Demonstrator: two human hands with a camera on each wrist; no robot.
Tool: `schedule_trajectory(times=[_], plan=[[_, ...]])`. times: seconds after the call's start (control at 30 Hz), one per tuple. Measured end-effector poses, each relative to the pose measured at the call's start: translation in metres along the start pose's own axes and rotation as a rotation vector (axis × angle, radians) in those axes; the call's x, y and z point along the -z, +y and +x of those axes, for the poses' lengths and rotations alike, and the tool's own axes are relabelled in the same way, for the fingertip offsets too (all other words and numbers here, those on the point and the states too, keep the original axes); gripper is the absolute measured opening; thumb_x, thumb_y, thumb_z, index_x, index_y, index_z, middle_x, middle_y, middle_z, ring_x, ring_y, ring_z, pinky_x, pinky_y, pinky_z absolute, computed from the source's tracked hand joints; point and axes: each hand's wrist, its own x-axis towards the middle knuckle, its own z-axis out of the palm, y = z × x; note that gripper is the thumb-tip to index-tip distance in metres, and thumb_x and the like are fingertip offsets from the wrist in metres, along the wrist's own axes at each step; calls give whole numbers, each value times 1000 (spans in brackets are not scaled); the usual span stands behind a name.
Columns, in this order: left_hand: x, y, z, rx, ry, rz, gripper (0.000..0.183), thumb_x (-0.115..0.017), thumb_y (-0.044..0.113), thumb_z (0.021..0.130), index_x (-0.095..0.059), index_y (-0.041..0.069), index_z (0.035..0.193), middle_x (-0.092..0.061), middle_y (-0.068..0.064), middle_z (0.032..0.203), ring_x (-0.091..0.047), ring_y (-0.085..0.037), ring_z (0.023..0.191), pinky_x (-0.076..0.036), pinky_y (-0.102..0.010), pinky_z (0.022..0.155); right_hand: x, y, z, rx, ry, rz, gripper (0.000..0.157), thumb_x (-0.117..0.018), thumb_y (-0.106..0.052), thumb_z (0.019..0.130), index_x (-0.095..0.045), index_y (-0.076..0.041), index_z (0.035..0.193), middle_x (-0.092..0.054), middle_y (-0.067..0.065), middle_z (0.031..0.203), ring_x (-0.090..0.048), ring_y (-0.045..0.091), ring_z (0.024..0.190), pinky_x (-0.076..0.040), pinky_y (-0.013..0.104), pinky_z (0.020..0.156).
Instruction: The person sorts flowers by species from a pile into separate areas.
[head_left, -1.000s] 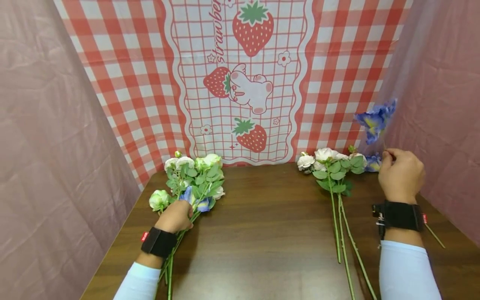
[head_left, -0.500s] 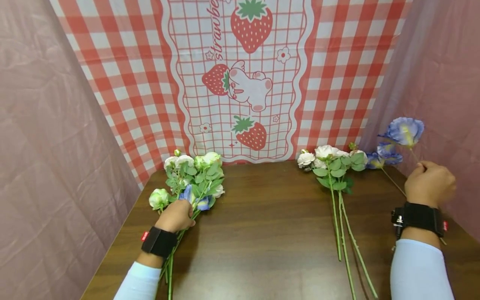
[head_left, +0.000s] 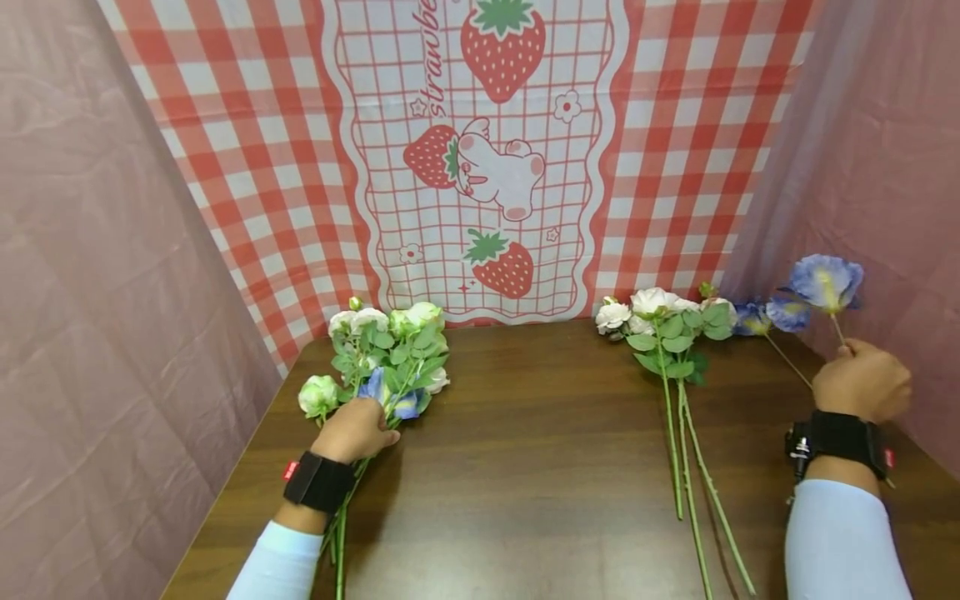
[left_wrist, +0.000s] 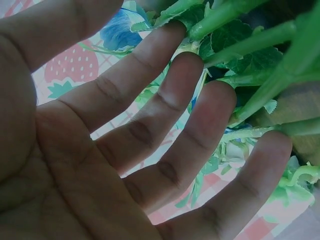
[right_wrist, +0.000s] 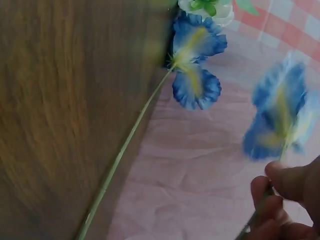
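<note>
My right hand (head_left: 861, 382) pinches the thin stem of a blue iris (head_left: 825, 282), whose bloom stands above the fingers at the right of the table. Close by, a second blue iris (right_wrist: 197, 87) lies on the tabletop with its stem slanting past the hand. On the left side, my left hand (head_left: 352, 429) is over a bunch of green-white roses (head_left: 420, 321) with a blue iris (head_left: 405, 406) among them. In the left wrist view its fingers (left_wrist: 215, 112) are spread and fairly straight, their tips against several green stems (left_wrist: 245, 45).
White roses (head_left: 652, 302) with long stems lie on the right half of the brown wooden table (head_left: 517, 467). A red-checked strawberry cloth (head_left: 480, 167) hangs behind the table. Pink cloth (head_left: 892, 183) closes off both sides.
My right hand has moved right with the iris, whose bloom has turned and come lower. The left thumb has shifted slightly outward; the left bunch stays in place.
</note>
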Motion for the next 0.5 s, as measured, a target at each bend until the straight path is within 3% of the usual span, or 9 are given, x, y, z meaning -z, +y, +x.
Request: schedule_trajectory(times=[0.17,0.3,0.5], plan=[[0,1,0,5,5,5,59,-81,23,88,-37,18,48,-20,11,50,-24,-9,48,-23,-27,48,2,4,0,76,-86,-44,56,-47,-9,89,-54,-5,144,-47,41,137,-45,63,121,-40,67,89],[0,1,0,7,6,9,58,-80,24,88,-38,17,49,-22,9,51,-26,-10,49,-25,-28,48,-1,5,0,89,-88,-43,52,-46,-10,89,-57,1,139,-51,37,137,-44,60,123,-37,61,100],[-2,0,0,12,3,15,58,-80,25,89,-38,17,50,-22,9,52,-26,-10,48,-25,-28,48,-9,9,1,57,-60,-18,46,-45,-13,94,-59,3,134,-53,37,130,-40,59,123,-32,61,100]])
